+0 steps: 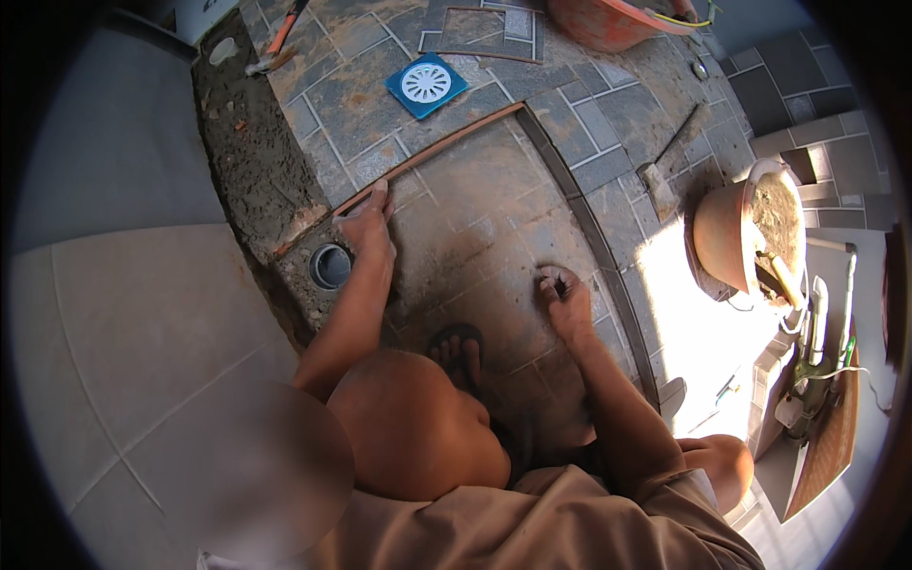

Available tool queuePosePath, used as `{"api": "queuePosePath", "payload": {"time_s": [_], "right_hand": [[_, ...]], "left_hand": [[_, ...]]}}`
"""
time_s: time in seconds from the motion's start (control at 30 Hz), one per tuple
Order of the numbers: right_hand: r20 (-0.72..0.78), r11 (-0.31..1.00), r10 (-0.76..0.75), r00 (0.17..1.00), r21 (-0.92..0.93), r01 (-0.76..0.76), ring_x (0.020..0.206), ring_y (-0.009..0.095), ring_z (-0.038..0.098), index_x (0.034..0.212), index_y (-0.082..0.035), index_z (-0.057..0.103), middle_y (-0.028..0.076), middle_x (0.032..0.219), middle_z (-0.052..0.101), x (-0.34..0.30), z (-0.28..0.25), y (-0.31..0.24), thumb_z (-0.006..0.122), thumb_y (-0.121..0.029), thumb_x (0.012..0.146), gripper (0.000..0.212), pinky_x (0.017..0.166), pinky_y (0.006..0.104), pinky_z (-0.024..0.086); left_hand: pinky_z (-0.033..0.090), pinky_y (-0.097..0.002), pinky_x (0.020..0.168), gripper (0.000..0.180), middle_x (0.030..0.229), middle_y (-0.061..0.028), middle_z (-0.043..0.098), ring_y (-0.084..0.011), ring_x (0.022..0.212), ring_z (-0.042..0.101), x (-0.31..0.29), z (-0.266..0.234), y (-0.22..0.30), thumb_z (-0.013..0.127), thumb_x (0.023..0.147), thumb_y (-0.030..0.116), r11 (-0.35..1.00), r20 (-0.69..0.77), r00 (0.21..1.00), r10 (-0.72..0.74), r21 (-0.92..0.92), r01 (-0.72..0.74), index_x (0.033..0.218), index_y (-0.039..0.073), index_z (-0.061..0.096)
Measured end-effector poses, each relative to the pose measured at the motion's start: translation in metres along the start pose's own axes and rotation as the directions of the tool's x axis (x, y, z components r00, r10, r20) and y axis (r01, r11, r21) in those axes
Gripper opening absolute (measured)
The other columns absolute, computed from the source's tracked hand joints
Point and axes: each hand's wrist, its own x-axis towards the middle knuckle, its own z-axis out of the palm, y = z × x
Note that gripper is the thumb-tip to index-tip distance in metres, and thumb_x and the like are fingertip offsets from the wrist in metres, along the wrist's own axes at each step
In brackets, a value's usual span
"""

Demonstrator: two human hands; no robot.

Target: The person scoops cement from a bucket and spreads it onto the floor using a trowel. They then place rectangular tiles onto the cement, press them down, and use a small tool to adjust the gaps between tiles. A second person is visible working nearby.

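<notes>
I am crouching over a large grey patterned floor tile [475, 228] that is lying flat on the floor, dusted with reddish-brown residue. It is sitting between a strip of bare mortar bed [249, 152] along its left side and a dark grey border strip [594, 228] running down its right side. Beyond it, the already laid tiled floor [370, 85] is carrying the same dusty film.

At the right, an orange bucket [731, 237] is lying tipped on its side in a patch of sunlight, with mortar inside and a tool handle showing at its mouth. A blue square drain cover [427, 84] with a white round grille is resting on the laid tiles above the large tile. A round drain pipe opening [331, 266] is sitting in the mortar just beside the tile's left corner.

My left hand [366, 228] is pressing on the tile's upper left edge, fingers held close together, fingertips reaching the thin brown edge strip [427, 157]. My right hand [562, 294] is bearing down near the tile's middle right, fingers curled under, knuckles touching the surface. Neither hand is pinching anything.
</notes>
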Motion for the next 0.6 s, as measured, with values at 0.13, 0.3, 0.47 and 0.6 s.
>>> {"api": "queuePosePath", "payload": {"time_s": [0.13,0.3,0.47,0.6], "right_hand": [[0.034,1.000,-0.005,0.999,0.022,0.004,0.094,0.012,0.066,0.123,0.000,0.073,0.004,0.102,0.074,0.000,0.008,0.004,0.069,-0.005,0.099,0.025,0.092,0.0291,0.053],[0.033,0.992,-0.064,0.997,0.111,0.060,0.093,0.011,0.064,0.124,0.000,0.072,0.003,0.102,0.072,0.004,0.014,0.007,0.068,-0.003,0.098,0.027,0.091,0.0278,0.053],[0.042,0.995,-0.052,0.998,0.086,0.048,0.095,0.013,0.066,0.122,0.000,0.072,0.006,0.103,0.073,0.008,0.010,0.004,0.068,-0.002,0.097,0.026,0.091,0.0290,0.053],[0.048,0.997,-0.022,0.999,0.069,0.019,0.095,0.011,0.065,0.122,0.002,0.072,0.003,0.102,0.072,0.010,0.007,-0.005,0.068,-0.002,0.098,0.026,0.090,0.0275,0.053]], "left_hand": [[0.065,-0.0409,0.091,0.081,0.127,-0.0246,0.067,-0.0330,0.106,0.073,0.000,-0.005,0.001,0.087,0.091,0.015,0.999,-0.005,1.000,0.017,0.038,-0.017,0.144,-0.017,0.036],[0.066,-0.0423,0.084,0.123,0.126,-0.0295,0.064,-0.0333,0.104,0.073,-0.010,0.006,0.008,0.092,0.085,0.016,0.990,-0.133,0.990,0.052,0.135,-0.034,0.156,-0.020,-0.002],[0.066,-0.0402,0.080,0.135,0.125,-0.0276,0.063,-0.0320,0.101,0.072,-0.003,-0.007,0.007,0.096,0.081,0.019,0.983,-0.120,0.992,0.051,0.181,-0.028,0.159,-0.017,-0.008],[0.066,-0.0389,0.078,0.131,0.119,-0.0207,0.062,-0.0287,0.097,0.071,-0.003,-0.019,0.001,0.097,0.080,0.021,0.980,-0.109,0.987,0.119,0.172,-0.099,0.160,-0.015,0.000]]}}
